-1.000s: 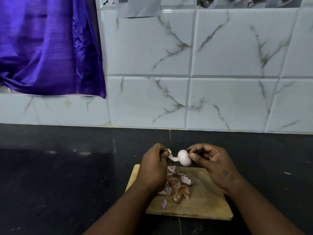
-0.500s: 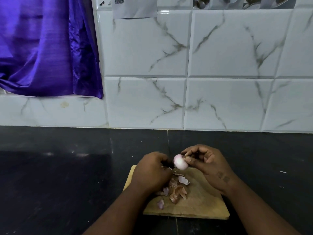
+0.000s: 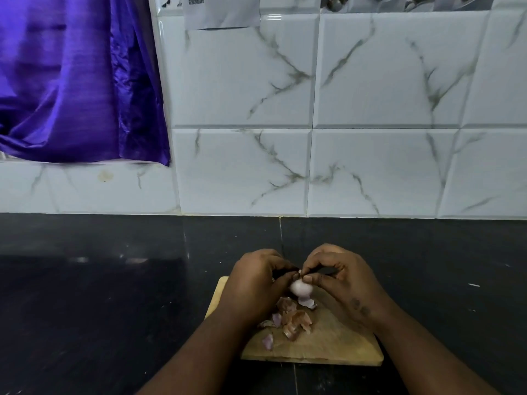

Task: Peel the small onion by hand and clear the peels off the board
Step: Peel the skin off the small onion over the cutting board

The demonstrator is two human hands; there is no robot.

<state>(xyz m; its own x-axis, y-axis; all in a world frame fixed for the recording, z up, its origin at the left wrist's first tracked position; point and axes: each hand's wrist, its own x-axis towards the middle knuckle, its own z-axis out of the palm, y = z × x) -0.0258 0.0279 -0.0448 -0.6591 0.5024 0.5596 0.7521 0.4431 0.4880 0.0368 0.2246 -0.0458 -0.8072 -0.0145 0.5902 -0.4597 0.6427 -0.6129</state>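
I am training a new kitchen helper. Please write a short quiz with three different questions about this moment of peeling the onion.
1. True or false: the peels already lie in a bin beside the board.
2. Multiple choice: where is the small onion? A) flat on the board B) between the fingers of the left hand and the right hand, above the board C) on the black counter
3. Fill in: the cloth hanging at the upper left is ____ in colour.

Key: 1 false, they lie on the board; 2 B; 3 purple.
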